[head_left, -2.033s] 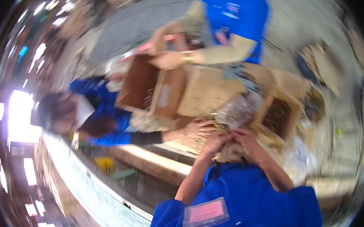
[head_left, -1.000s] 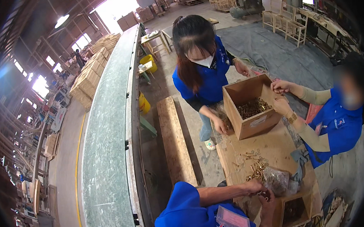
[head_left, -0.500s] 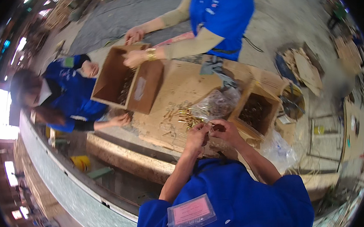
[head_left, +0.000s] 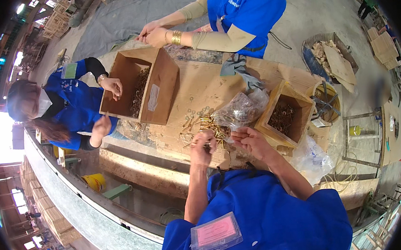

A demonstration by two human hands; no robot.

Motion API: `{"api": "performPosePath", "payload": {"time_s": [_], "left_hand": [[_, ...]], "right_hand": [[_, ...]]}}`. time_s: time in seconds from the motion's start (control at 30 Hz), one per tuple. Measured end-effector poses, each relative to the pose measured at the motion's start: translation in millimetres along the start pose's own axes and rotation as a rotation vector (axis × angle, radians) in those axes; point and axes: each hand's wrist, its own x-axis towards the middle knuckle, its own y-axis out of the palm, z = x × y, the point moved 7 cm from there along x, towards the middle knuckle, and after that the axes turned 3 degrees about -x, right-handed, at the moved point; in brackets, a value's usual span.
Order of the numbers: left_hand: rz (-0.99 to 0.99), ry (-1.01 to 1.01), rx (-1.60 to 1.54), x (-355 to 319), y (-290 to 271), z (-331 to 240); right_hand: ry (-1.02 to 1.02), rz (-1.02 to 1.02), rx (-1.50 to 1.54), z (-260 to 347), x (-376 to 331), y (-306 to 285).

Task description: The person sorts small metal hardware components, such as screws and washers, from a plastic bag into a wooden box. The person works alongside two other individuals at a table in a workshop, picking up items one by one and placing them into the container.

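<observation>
My left hand [head_left: 203, 149], slightly blurred, hovers at the near edge of a loose pile of brass-coloured bolts [head_left: 208, 120]. Its fingers curl inward around something dark that I cannot make out. To its right, my right hand [head_left: 252, 142] has thumb and fingertips drawn together; whatever lies between them is too small to name. Just beyond it sits a clear plastic bag [head_left: 241, 113] with hardware inside. Close on the right stands a small wooden box [head_left: 305, 126] holding dark fasteners. Several small washers [head_left: 192, 111] lie beside the bolts.
A larger wooden box [head_left: 166, 88] with dark fasteners stands at far left. One co-worker's hand [head_left: 112, 87] is over it; another co-worker's hands [head_left: 156, 35] meet behind it. A grey cloth [head_left: 236, 67], a bucket [head_left: 325, 104] and a plastic bag [head_left: 312, 159] lie around the wooden table [head_left: 207, 87].
My hands, which were together, have separated, the left moving left. The far co-worker's hands have left the large box, while the left co-worker's hand has moved over it.
</observation>
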Motion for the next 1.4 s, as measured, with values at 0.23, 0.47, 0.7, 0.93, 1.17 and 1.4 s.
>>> {"api": "performPosePath", "payload": {"time_s": [0.23,0.47,0.7,0.93,1.17,1.4], "left_hand": [[-0.388,0.064,0.435,-8.4,-127.2,-47.5],[-0.409,0.246,1.85,-1.7,-124.5,-24.1],[-0.122,0.086,0.726,14.5,-99.4,6.9],[0.1,-0.27,0.158,-14.6,38.4,59.2],[0.01,-0.311,0.238,-22.2,46.0,75.2],[0.257,0.296,1.04,-27.2,53.3,46.0]], "right_hand": [[0.25,-0.098,-0.033,-27.3,-14.2,-9.4],[0.26,-0.137,0.163,-35.9,-5.1,-22.9],[0.186,-0.069,0.223,-23.2,-5.3,-5.9],[0.023,-0.002,0.385,-13.2,-4.6,-5.1],[0.031,-0.024,0.346,-13.3,-6.8,-1.4],[0.057,0.019,0.378,0.4,-18.0,14.5]]}}
